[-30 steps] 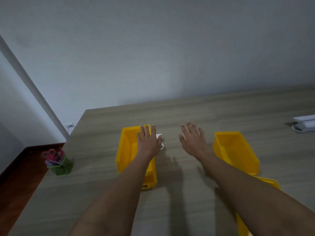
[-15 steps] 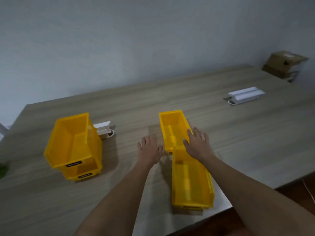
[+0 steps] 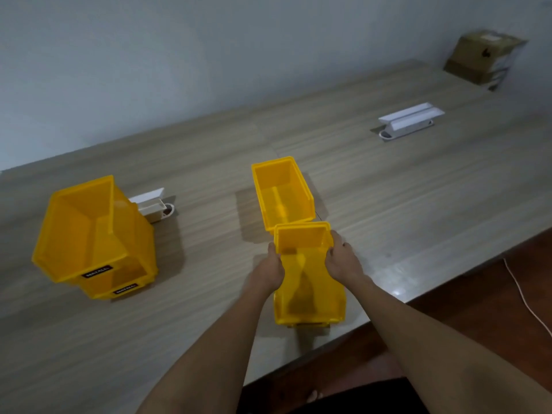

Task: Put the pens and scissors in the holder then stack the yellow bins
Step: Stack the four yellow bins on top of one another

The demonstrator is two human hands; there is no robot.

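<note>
Gripping the near yellow bin (image 3: 309, 282) by both side walls, left hand (image 3: 270, 268) and right hand (image 3: 342, 259), which half a second before lay flat. It sat at counter (image 3: 418, 204) edge, touching the far bin (image 3: 282, 192); two-bin stack (image 3: 95, 234) waited left.

Single head view, looking forward and down, close over the table (image 3: 388, 204) near edge

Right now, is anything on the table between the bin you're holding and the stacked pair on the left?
Nothing visible: bare table separates the held bin, gripped by the left hand and right hand, from the stacked pair.
</note>
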